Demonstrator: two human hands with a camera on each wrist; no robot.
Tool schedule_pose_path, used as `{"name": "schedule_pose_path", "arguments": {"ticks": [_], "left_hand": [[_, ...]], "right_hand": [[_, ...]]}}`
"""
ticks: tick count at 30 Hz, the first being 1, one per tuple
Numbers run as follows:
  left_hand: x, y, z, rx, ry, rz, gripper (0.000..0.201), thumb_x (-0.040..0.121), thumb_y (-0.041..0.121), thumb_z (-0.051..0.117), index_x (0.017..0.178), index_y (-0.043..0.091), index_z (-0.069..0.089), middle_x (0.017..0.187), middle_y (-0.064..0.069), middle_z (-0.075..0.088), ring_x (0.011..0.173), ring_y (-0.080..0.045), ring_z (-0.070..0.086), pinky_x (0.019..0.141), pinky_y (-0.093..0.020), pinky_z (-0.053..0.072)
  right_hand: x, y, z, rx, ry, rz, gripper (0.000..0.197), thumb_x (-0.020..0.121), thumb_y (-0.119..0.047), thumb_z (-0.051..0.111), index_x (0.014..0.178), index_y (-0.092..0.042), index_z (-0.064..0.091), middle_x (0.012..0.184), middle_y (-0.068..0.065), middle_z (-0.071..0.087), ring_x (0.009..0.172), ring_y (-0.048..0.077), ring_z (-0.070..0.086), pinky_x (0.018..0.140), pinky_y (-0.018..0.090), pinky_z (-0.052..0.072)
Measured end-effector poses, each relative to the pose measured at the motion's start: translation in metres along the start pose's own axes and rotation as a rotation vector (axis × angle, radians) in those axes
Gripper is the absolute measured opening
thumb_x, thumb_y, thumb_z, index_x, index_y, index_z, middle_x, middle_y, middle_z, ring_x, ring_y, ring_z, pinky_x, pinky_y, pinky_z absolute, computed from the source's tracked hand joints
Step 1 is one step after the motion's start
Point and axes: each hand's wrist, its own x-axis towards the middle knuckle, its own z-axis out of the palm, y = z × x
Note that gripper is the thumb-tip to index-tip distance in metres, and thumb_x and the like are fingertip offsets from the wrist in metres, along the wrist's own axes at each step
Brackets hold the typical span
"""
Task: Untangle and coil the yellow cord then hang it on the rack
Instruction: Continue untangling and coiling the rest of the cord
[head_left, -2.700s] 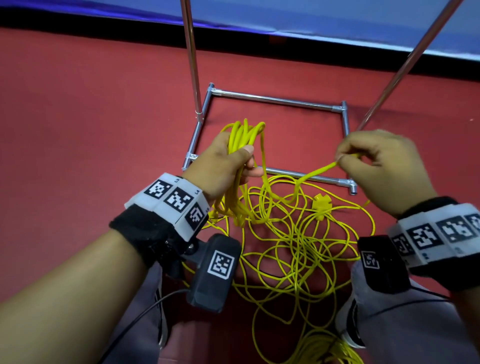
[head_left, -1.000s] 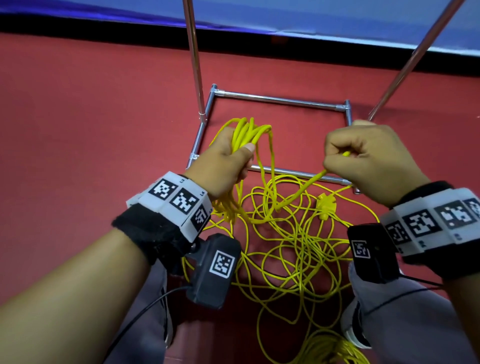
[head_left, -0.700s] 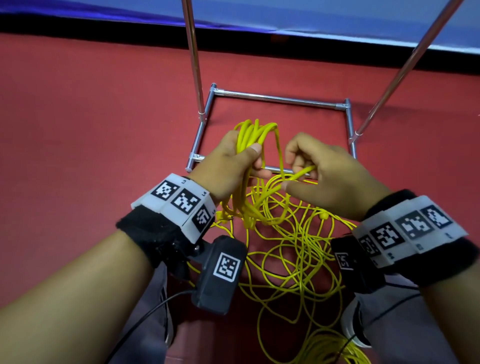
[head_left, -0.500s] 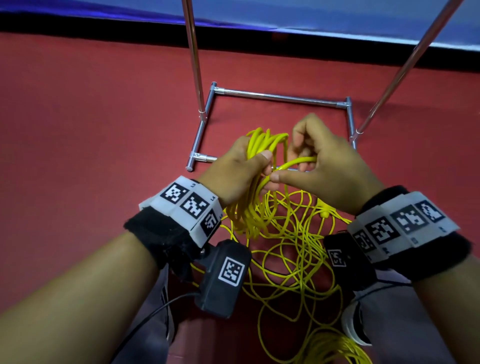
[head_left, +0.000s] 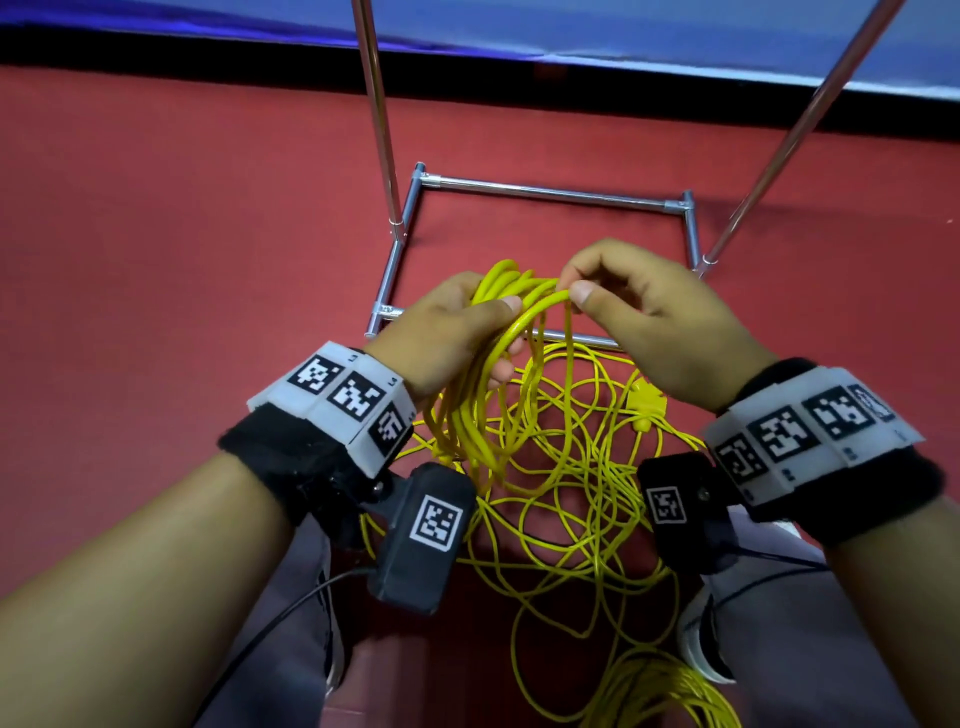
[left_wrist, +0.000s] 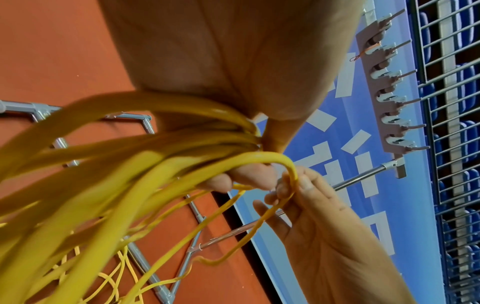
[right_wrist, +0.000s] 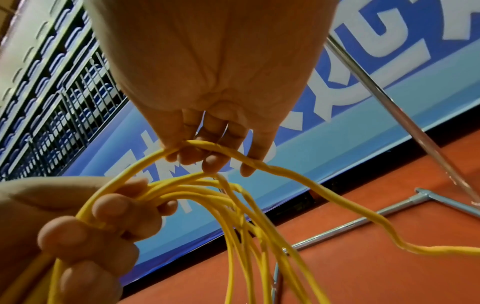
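The chrome tube rack (head_left: 550, 193) stands on the red floor (head_left: 182, 249), just behind both hands. The thin yellow cord (head_left: 566, 499) lies mostly loose on the floor below the hands, between the person's knees. The left hand (head_left: 447, 332) is curled round the gathered loops, which hang downward. The right hand (head_left: 644, 322), touching distance to its right, pinches one fresh loop w/ thumb and forefinger and is the nearer one to feed it leftward.

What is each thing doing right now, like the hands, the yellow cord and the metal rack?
left hand: grips a bundle of coiled loops.
right hand: pinches one strand, laying it onto the bundle.
yellow cord: partly coiled; the rest lies tangled on the red floor.
yellow plug: lies loose in the tangle.
metal rack: stands on the floor, no cord hung on it.
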Motion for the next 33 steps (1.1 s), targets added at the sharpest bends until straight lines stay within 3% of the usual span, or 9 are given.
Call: {"name": "schedule_pose_path", "arguments": {"ticks": [5,9,14,19,23,25,27,31,33], "left_hand": [[0.001,0.000,0.006,-0.054,-0.008,-0.015,0.012,0.099,0.010,0.044,0.087,0.012,0.043,0.056,0.000,0.055,0.041,-0.011,0.051,0.042,-0.021,0.044],[0.000,-0.001,0.007,-0.052,0.010,0.006,0.013,0.099,0.014,0.043,0.087,0.012,0.043,0.058,0.000,0.052,0.041,-0.010,0.045,0.047,-0.024,0.042],[-0.004,0.001,0.006,-0.054,-0.146,-0.008,0.039,0.098,0.044,0.040,0.075,0.012,0.045,0.066,-0.010,0.036,0.043,-0.010,0.036,0.049,-0.023,0.039],[-0.006,0.005,-0.004,0.008,-0.138,0.056,0.027,0.100,0.011,0.039,0.073,0.012,0.040,0.057,0.003,0.040,0.042,-0.004,0.036,0.045,-0.016,0.038],[-0.006,0.005,-0.012,-0.026,-0.108,0.056,0.022,0.101,0.013,0.036,0.079,0.012,0.040,0.055,0.008,0.042,0.042,-0.004,0.038,0.048,-0.019,0.041],[-0.007,0.005,-0.016,-0.046,-0.113,0.054,0.022,0.102,0.015,0.034,0.081,0.013,0.040,0.056,0.008,0.043,0.042,-0.004,0.037,0.051,-0.021,0.043],[-0.008,0.004,-0.020,-0.040,-0.150,0.056,0.025,0.102,0.017,0.034,0.078,0.013,0.039,0.058,0.009,0.044,0.044,-0.004,0.039,0.054,-0.022,0.045],[-0.012,0.002,-0.022,-0.028,-0.210,0.064,0.019,0.089,0.025,0.047,0.074,0.013,0.043,0.062,0.006,0.047,0.046,-0.005,0.043,0.055,-0.023,0.046],[-0.012,0.002,-0.020,-0.023,-0.205,0.057,0.019,0.085,0.027,0.046,0.073,0.013,0.043,0.063,0.001,0.044,0.045,-0.006,0.042,0.052,-0.022,0.044]], "right_hand": [[0.003,-0.006,0.008,0.045,-0.063,-0.021,0.014,0.089,-0.023,0.044,0.094,-0.018,0.056,0.084,-0.003,0.054,0.076,0.003,0.047,0.072,0.015,0.038],[0.005,-0.008,0.008,0.082,0.006,-0.036,0.009,0.092,-0.013,0.051,0.091,-0.017,0.059,0.078,-0.006,0.056,0.068,-0.003,0.048,0.066,0.013,0.040],[0.006,-0.005,0.010,0.099,0.083,-0.027,0.010,0.087,-0.020,0.059,0.084,-0.029,0.062,0.078,-0.008,0.063,0.074,0.012,0.058,0.073,0.031,0.048],[0.006,0.003,0.008,0.051,0.088,0.008,0.013,0.078,-0.027,0.062,0.086,-0.035,0.055,0.082,-0.005,0.050,0.063,0.011,0.046,0.061,0.017,0.041],[0.001,0.013,0.005,0.049,-0.017,0.106,0.012,0.078,-0.026,0.055,0.087,-0.034,0.051,0.071,-0.003,0.057,0.066,0.025,0.050,0.069,0.041,0.046],[0.001,0.013,0.003,0.067,-0.003,0.090,0.010,0.082,-0.025,0.053,0.088,-0.033,0.054,0.074,-0.003,0.063,0.070,0.030,0.055,0.073,0.046,0.049],[0.001,0.010,0.001,0.058,0.012,0.062,0.010,0.086,-0.022,0.055,0.088,-0.032,0.057,0.077,0.002,0.065,0.072,0.032,0.057,0.072,0.043,0.048],[0.004,0.010,0.002,-0.036,0.012,0.024,0.020,0.091,-0.011,0.059,0.089,-0.031,0.060,0.079,0.004,0.066,0.067,0.006,0.053,0.066,0.022,0.043],[0.005,0.008,0.004,-0.093,0.016,0.012,0.016,0.090,-0.013,0.060,0.092,-0.028,0.062,0.078,0.003,0.066,0.065,0.005,0.053,0.063,0.017,0.040]]}}
